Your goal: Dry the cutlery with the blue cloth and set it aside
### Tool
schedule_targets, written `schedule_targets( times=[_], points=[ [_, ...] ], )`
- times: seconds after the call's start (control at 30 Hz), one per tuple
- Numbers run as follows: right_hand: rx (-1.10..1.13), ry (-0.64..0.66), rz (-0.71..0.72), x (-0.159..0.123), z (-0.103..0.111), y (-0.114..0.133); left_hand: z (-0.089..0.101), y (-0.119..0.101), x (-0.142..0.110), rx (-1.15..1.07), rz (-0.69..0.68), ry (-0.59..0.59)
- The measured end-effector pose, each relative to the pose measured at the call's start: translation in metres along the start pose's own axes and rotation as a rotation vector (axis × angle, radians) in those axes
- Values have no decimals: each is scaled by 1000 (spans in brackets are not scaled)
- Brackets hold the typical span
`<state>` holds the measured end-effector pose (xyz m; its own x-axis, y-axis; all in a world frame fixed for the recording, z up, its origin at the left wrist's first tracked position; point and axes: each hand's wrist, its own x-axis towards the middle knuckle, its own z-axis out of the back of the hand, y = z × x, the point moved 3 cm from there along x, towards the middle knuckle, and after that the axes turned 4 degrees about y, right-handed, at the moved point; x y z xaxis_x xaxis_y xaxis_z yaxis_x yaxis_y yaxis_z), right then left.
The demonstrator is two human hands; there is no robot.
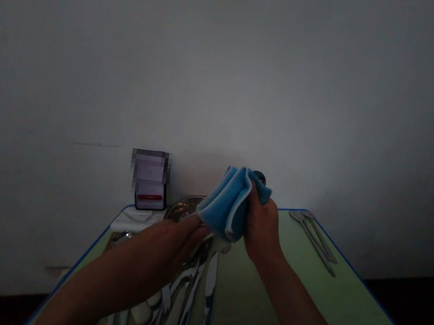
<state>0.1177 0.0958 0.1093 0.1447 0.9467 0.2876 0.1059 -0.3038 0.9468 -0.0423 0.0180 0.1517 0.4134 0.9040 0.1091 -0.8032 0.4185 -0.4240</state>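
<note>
Blue cloth (227,207) is raised in front of the body, over the far part of the desk (259,319), between the two hands. Long axis of the bundle: roughly up-and-down in view, folds leaning slightly right at the top. Neither hand is nearer; both touch it. Right hand (263,223): grip closed around the right side, thumb uppermost, cloth to its left. Left hand (180,238): against the lower-left edge, cloth up and to its right; fingertips hidden, so cannot tell how closed this grip is.

Counts: cloth, 1; dark rounded object (259,177) showing just beyond the right hand, 1, identity unclear; metal bowl (173,211), partly behind the left hand, 1; upright dark-framed object (152,180), 1; long utensils (315,245) at far right, 2, side by side; table knife (210,285), 1; cutlery pile (176,307) left of it, several, overlapped, no reliable count.
</note>
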Motion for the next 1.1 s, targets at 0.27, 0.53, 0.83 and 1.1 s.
schedule_targets(
  times=[0.27,0.53,0.83,1.1],
  points=[
    [135,82,-95,-8,-11,0,-3,5,10,-23,7,125],
    [-281,491,161,-11,-19,13,24,14,7,-62,123,-263],
    [-435,853,355,-32,-36,14,14,17,15,81,31,-84],
    [-607,984,230,-14,-22,13,39,52,8,302,305,-484]
  ],
)
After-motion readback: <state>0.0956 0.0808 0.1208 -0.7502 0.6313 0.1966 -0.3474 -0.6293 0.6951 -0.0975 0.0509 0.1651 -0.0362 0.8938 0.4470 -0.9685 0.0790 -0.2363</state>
